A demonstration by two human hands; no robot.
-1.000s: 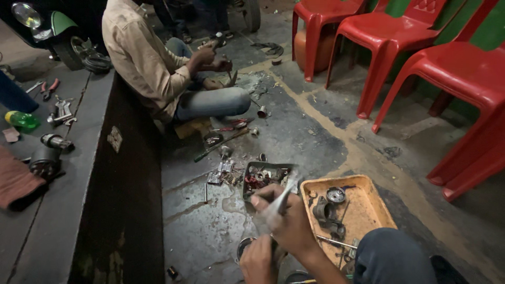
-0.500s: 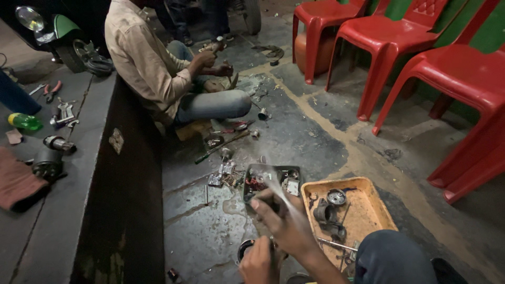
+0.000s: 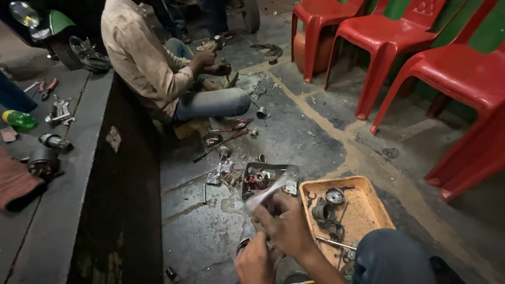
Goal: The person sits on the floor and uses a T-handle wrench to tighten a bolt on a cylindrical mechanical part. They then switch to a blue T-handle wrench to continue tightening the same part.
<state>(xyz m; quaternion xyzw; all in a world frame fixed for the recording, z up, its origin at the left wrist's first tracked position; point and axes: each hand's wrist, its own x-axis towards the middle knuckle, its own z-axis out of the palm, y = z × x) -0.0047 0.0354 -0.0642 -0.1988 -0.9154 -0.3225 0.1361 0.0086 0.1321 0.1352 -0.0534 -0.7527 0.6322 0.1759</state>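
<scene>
Pale thin strip (image 3: 265, 195) pinched in right hand (image 3: 288, 227), low centre, over the concrete floor.
Left hand (image 3: 256, 261) curled shut around a small dark part I cannot make out, just below the right. Orange tray (image 3: 363, 210) of metal parts just beside; dark tray (image 3: 252, 171) of bits beyond. Another person (image 3: 158, 63) sits further off; red chairs (image 3: 400, 47) right.

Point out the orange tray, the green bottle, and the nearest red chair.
orange tray (image 3: 368, 208): head view, bare floor of the tray.
green bottle (image 3: 20, 119): head view, middle of its body.
nearest red chair (image 3: 463, 73): head view, on its seat.
</scene>
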